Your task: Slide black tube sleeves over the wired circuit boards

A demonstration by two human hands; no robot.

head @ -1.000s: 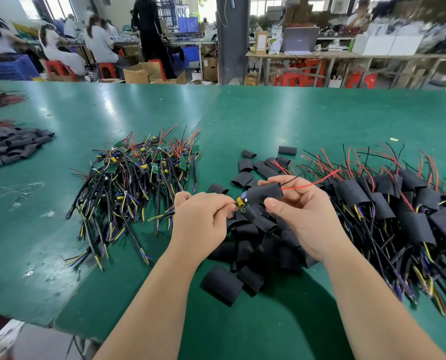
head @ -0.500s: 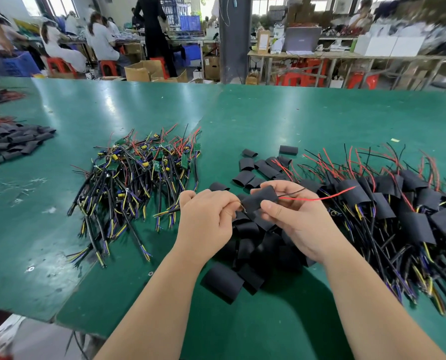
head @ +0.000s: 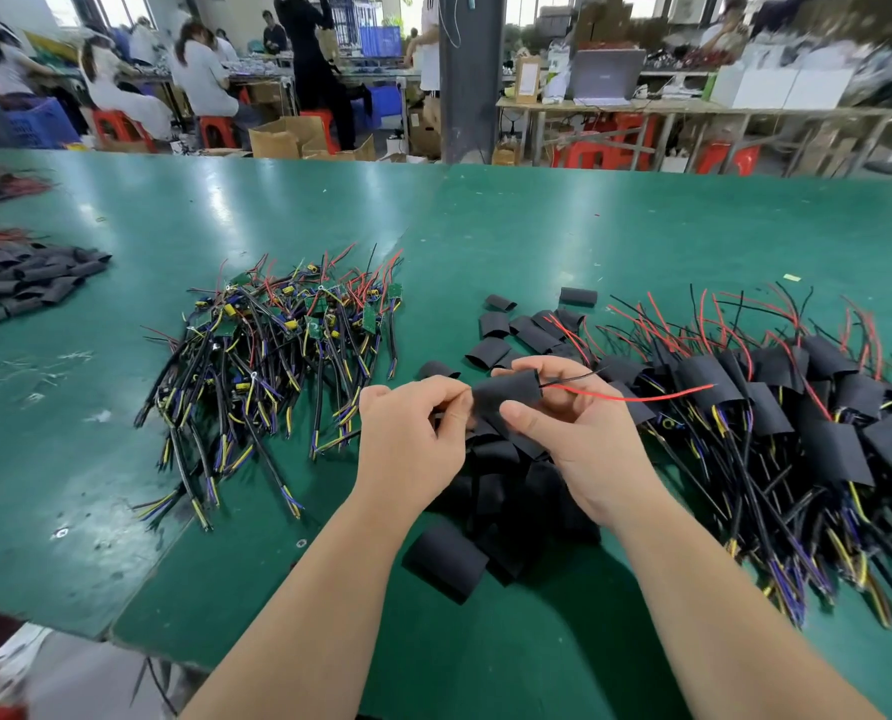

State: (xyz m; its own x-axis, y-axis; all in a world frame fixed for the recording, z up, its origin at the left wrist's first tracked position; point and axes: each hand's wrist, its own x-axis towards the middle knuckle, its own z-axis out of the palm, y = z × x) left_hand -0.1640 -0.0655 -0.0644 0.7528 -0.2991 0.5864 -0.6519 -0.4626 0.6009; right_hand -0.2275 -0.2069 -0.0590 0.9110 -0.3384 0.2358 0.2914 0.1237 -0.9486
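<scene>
Just above the loose sleeve pile, the black tube sleeve is pinched round its middle by the right hand and at its left mouth by the left hand, red wire trailing right; it is judged thin, soft and light, best gripped at the edges.

Your right hand grips a black sleeve over the loose sleeves; your left hand pinches its left end; a red wire exits right.
</scene>
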